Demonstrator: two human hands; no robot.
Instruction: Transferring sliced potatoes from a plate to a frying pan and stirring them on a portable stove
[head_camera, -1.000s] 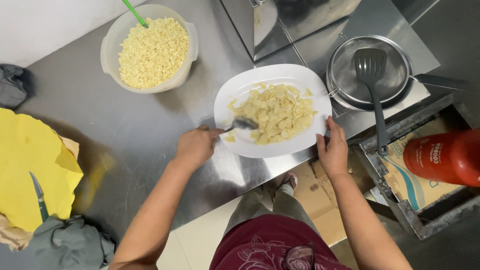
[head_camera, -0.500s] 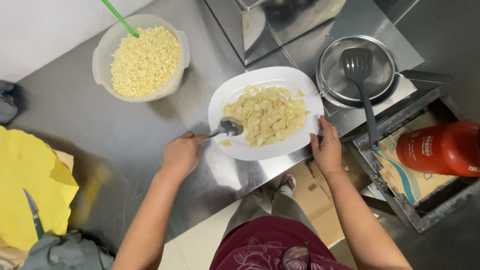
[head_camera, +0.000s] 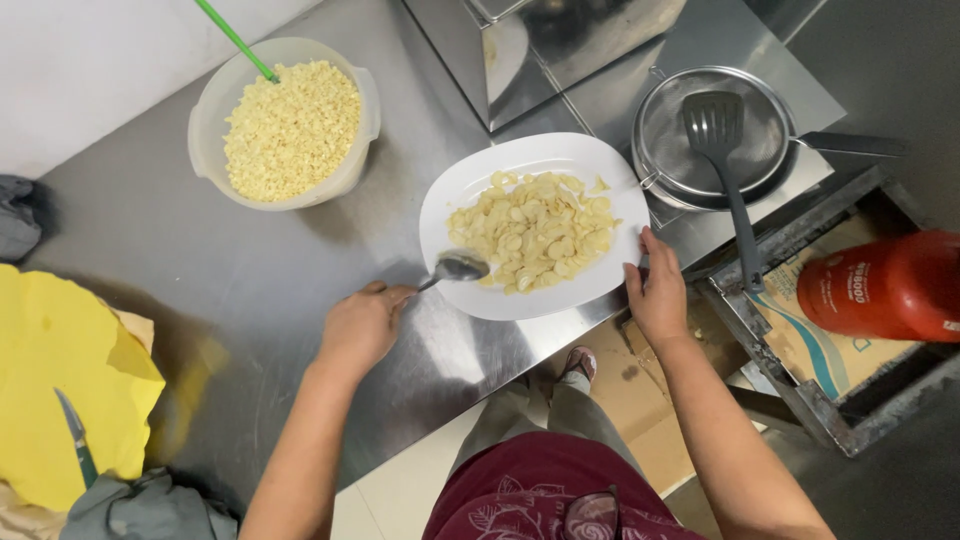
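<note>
A white oval plate (head_camera: 470, 190) heaped with pale sliced pieces (head_camera: 535, 230) lies on the steel counter (head_camera: 200, 260). My left hand (head_camera: 362, 325) is shut on a metal spoon (head_camera: 455, 268), whose bowl rests at the plate's near-left rim beside the slices. My right hand (head_camera: 660, 295) grips the plate's right edge, with the thumb on the rim. Both forearms reach in from the bottom of the view.
A translucent tub of yellow chopped bits (head_camera: 290, 125) with a green stick stands at the back left. At right, a strainer with a black spatula (head_camera: 735, 150) sits by a red gas cylinder (head_camera: 880, 285). Yellow paper (head_camera: 60, 380) and a knife (head_camera: 75, 435) lie at left.
The spoon has slid left along the plate's near rim, out of the heap of slices. My right hand stays on the plate's edge. The camera view has shifted slightly.
</note>
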